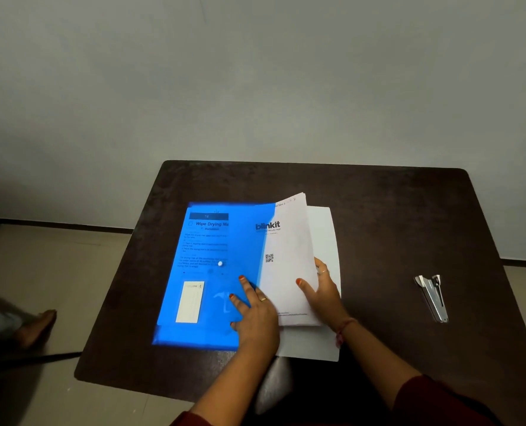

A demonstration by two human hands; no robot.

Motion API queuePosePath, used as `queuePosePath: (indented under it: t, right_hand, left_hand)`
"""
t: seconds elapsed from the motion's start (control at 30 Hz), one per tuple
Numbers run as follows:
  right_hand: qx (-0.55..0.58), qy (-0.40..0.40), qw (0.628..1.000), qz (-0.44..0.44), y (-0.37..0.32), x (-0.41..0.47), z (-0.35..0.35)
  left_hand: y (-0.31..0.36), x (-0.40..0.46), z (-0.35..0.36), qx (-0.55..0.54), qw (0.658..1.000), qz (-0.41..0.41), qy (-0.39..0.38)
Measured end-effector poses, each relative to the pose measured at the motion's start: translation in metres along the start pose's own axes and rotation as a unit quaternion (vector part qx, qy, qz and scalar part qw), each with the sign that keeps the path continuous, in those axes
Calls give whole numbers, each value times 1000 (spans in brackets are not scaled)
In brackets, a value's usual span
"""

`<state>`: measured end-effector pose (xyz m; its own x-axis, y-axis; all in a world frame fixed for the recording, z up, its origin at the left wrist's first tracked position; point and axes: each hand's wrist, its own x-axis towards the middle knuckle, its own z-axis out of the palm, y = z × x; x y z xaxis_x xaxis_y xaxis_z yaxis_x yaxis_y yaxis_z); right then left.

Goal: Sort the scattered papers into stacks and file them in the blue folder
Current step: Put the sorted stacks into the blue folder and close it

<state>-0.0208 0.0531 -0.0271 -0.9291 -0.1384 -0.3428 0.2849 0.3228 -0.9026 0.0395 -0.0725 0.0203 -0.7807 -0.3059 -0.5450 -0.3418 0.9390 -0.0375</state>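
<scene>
A translucent blue folder lies flat on the dark table, with a printed sheet showing through it. A stack of white papers with a "blinkit" logo and a QR code sits half inside the folder's right side. My left hand presses flat on the folder's right part with straight fingers. My right hand grips the right edge of the stack, thumb on top and fingers underneath. More white sheets lie under the stack.
A metal stapler lies on the right side of the table. Someone's bare foot rests on the floor to the left of the table. A grey wall stands behind the table.
</scene>
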Motion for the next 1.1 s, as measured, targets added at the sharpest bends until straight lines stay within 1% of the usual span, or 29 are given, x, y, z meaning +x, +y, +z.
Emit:
queuePosePath:
  t: [0.1, 0.17, 0.27, 0.33, 0.4, 0.47, 0.5, 0.53, 0.6, 0.63, 0.67, 0.73, 0.77, 0.93, 1.1]
  right_hand:
    - [-2, -10, 1000, -5, -4, -6, 22]
    - [-13, -30, 999, -5, -8, -8, 36]
    - [-32, -62, 998, -12, -11, -8, 54]
    - [-25, -76, 997, -11, -14, -6, 62]
    - [-24, -95, 995, -8, -18, -4, 67]
    - [-33, -117, 993, -9, -22, -2, 69]
    - [-31, -119, 992, -7, -23, -1, 71]
    - [-21, -112, 993, -4, -25, -2, 72]
    - [7, -73, 997, 4, -24, -2, 74]
    - [10, -37, 999, 19, -22, -2, 74]
    - [10, 5, 999, 34, -23, -5, 75]
    - [14, 75, 997, 35, -22, -10, 77]
    - [17, 94, 995, 27, -21, -12, 79]
    - [39, 144, 988, 28, -23, -13, 90]
    - [27, 109, 993, 39, -18, -9, 102]
  left_hand:
    - [-2, -2, 0, 3, 1000, 8, 13]
    - [-4, -2, 4, 8, 1000, 17, 9]
    - [-8, 1, 8, 2, 999, 39, 38]
    - [-12, -1, 7, -6, 998, 52, 33]
    - [-14, -2, 5, -43, 994, 55, 80]
    - [-20, -2, 5, -23, 998, 56, 35]
    - [-23, 3, 12, -46, 996, 58, 41]
    - [-23, 3, 11, -61, 995, 60, 54]
    - [-25, -3, -2, -92, 992, 77, 37]
    - [-26, -3, 0, -108, 990, 84, 44]
    - [-28, -2, 0, -99, 990, 100, 29]
    - [-32, -2, -4, -108, 988, 107, -8]
    - [-34, -1, -4, -105, 988, 116, -13]
    - [-46, 5, -3, -110, 978, 172, -45]
    - [-53, 10, -7, -144, 967, 195, -75]
